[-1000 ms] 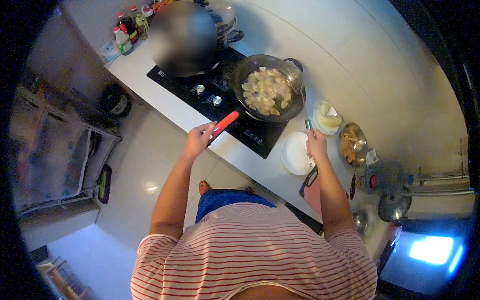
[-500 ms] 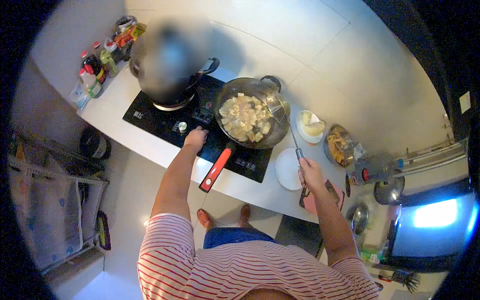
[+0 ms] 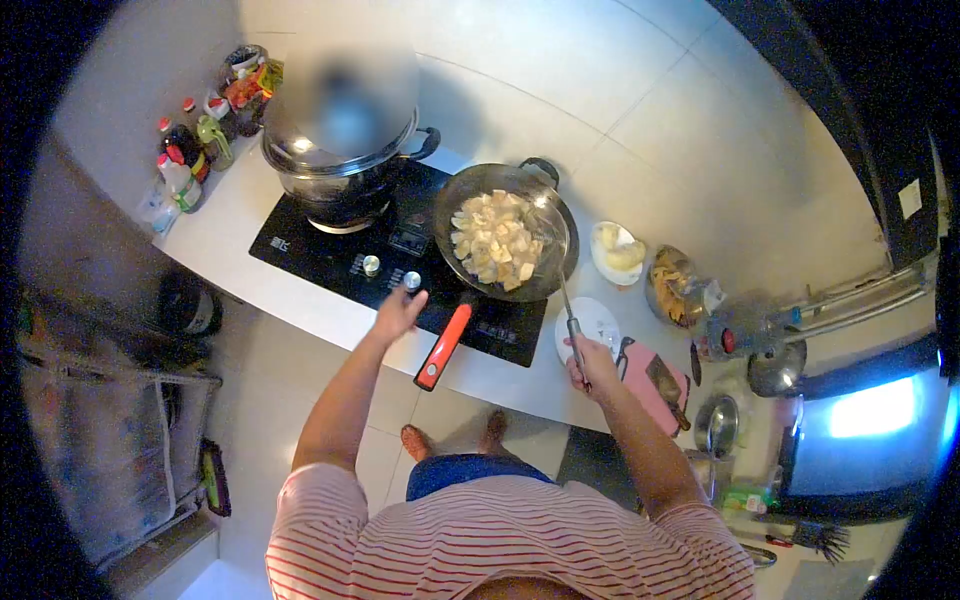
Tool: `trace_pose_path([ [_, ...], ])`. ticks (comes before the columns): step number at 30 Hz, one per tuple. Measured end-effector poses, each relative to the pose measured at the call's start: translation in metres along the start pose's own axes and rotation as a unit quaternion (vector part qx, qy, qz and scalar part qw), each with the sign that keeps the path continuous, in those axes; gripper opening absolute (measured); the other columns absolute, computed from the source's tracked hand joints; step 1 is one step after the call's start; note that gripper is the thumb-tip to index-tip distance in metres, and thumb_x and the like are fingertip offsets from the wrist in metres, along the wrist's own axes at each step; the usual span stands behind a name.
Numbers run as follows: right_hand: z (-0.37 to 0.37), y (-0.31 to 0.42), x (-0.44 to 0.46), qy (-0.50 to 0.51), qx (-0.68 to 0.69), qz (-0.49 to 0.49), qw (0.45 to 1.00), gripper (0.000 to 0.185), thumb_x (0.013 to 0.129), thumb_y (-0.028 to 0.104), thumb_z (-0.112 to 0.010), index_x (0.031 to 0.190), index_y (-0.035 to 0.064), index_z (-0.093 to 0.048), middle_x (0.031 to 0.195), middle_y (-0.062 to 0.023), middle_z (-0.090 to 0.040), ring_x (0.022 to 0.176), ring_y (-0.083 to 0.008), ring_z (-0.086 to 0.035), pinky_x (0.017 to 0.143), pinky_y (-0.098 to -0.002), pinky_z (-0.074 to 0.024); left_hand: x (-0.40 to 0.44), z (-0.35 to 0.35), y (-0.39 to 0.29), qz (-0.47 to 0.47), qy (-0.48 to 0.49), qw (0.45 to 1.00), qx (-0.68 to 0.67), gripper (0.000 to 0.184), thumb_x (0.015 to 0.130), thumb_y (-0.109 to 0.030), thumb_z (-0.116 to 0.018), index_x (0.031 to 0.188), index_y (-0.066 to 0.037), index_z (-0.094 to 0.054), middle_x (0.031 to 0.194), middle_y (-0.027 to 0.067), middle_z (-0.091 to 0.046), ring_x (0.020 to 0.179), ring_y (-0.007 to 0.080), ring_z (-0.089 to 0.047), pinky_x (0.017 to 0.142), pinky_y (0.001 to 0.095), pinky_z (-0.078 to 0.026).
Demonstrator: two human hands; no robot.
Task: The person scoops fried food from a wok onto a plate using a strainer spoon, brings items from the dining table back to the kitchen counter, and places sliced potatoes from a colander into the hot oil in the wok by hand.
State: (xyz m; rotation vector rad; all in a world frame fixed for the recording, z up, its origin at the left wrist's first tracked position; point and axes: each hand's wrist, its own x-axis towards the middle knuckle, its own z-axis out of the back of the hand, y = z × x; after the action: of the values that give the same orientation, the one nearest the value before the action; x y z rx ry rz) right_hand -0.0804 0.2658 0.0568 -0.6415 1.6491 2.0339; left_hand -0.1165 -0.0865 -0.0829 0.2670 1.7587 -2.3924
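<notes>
A wok with pale chunks of food stands on the black cooktop, its red handle pointing toward me. My left hand is between the right-hand silver knob and the red handle, touching neither clearly, fingers apart and holding nothing. The grey handle of a strainer ladle is gripped in my right hand. The ladle's round head lies in the right side of the wok, by the food. Just beyond my right hand is a white plate.
A large lidded pot stands on the left burner. Bottles crowd the counter's left end. To the right are a bowl of pale food, a metal bowl, and a pink cutting board with a knife.
My left hand left the red handle, reached the knobs, and is now drawn slightly back with fingers apart. My right hand and the ladle moved left and lower, the ladle head now deeper in the wok.
</notes>
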Motion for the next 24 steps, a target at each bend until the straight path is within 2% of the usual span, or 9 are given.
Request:
trace_pose_path([
  [1,-0.001,0.0,-0.002,0.037,0.047,-0.022,0.998,0.041,0.089,0.039,-0.041,0.106,0.003,-0.048,0.051,-0.0021,-0.043,0.031,-0.0095,-0.034,0.027,-0.0242,-0.0262,-0.034,0.001,-0.022,0.093,0.049,0.978,-0.178,0.066,0.082,-0.052,-0.048,0.124,-0.003,-0.038,0.096,0.0151,-0.057,0.068,0.0203,-0.059,0.06,0.0318,-0.049],
  [3,-0.001,-0.001,-0.013,0.109,0.14,-0.073,0.981,0.045,0.088,0.043,-0.043,0.106,0.0028,-0.049,0.051,-0.0029,-0.043,0.032,-0.0105,-0.033,0.028,-0.0255,-0.0269,-0.081,0.0,-0.042,0.091,0.133,0.956,-0.245,0.067,0.083,-0.056,-0.041,0.128,-0.007,-0.035,0.108,0.0115,-0.053,0.078,0.0197,-0.057,0.069,0.0338,-0.048],
  [5,-0.011,0.0,-0.017,0.126,0.17,-0.089,0.973,0.045,0.088,0.044,-0.041,0.108,0.0037,-0.048,0.051,-0.0019,-0.041,0.032,-0.0094,-0.031,0.028,-0.0244,-0.0251,-0.114,-0.013,-0.062,0.06,0.119,0.944,-0.302,0.057,0.087,-0.039,-0.048,0.129,-0.004,-0.032,0.087,0.0094,-0.055,0.062,0.0147,-0.055,0.053,0.0267,-0.047],
  [7,-0.026,0.002,-0.024,0.153,0.176,-0.094,0.968,0.045,0.089,0.043,-0.04,0.109,0.0043,-0.047,0.052,-0.001,-0.041,0.032,-0.0083,-0.03,0.028,-0.0232,-0.0237,-0.124,-0.026,-0.072,0.038,0.073,0.972,-0.218,0.051,0.086,-0.023,-0.053,0.128,-0.002,-0.034,0.071,0.0049,-0.053,0.049,0.0103,-0.051,0.041,0.0224,-0.041],
  [10,-0.045,0.0,-0.029,0.198,0.21,-0.1,0.952,0.043,0.09,0.042,-0.039,0.111,0.0048,-0.045,0.053,0.0002,-0.041,0.033,-0.0069,-0.03,0.028,-0.0218,-0.0225,-0.126,-0.032,-0.076,0.02,0.042,0.981,-0.186,0.047,0.086,-0.015,-0.052,0.128,-0.004,-0.036,0.079,0.0055,-0.058,0.042,0.0075,-0.047,0.036,0.0212,-0.039],
  [12,-0.043,0.002,-0.016,0.216,0.304,-0.132,0.919,0.043,0.09,0.042,-0.039,0.112,0.0052,-0.044,0.053,0.0012,-0.04,0.033,-0.0059,-0.029,0.028,-0.0212,-0.0224,-0.125,-0.034,-0.073,0.02,0.034,0.982,-0.186,0.045,0.086,-0.013,-0.051,0.128,-0.004,-0.037,0.078,0.0054,-0.059,0.04,0.0073,-0.045,0.034,0.0212,-0.036],
  [15,-0.061,-0.002,-0.015,0.216,0.25,-0.111,0.937,0.043,0.09,0.042,-0.039,0.112,0.0058,-0.044,0.053,0.0025,-0.039,0.034,-0.0048,-0.029,0.028,-0.0208,-0.0219,-0.124,-0.035,-0.071,0.02,0.028,0.984,-0.176,0.045,0.086,-0.012,-0.051,0.128,-0.005,-0.038,0.078,0.0057,-0.059,0.039,0.0073,-0.045,0.032,0.0214,-0.035],
  [19,-0.057,-0.003,0.003,0.245,0.371,-0.139,0.885,0.042,0.091,0.041,-0.038,0.113,0.0058,-0.044,0.052,0.0035,-0.036,0.033,-0.0039,-0.026,0.029,-0.0196,-0.0216,-0.123,-0.036,-0.076,0.022,0.01,0.982,-0.188,0.05,0.082,-0.012,-0.055,0.127,0.0,-0.037,0.063,0.0046,-0.053,0.037,0.0078,-0.044,0.033,0.0229,-0.034],
  [24,-0.061,-0.013,0.006,0.316,0.392,-0.093,0.859,0.045,0.09,0.039,-0.039,0.116,0.0022,-0.04,0.058,0.003,-0.039,0.037,-0.0015,-0.031,0.029,-0.0159,-0.0224,-0.123,-0.037,-0.074,0.021,0.013,0.981,-0.191,0.048,0.083,-0.011,-0.053,0.127,0.0,-0.037,0.065,0.0052,-0.054,0.036,0.0078,-0.044,0.032,0.0227,-0.034],
])
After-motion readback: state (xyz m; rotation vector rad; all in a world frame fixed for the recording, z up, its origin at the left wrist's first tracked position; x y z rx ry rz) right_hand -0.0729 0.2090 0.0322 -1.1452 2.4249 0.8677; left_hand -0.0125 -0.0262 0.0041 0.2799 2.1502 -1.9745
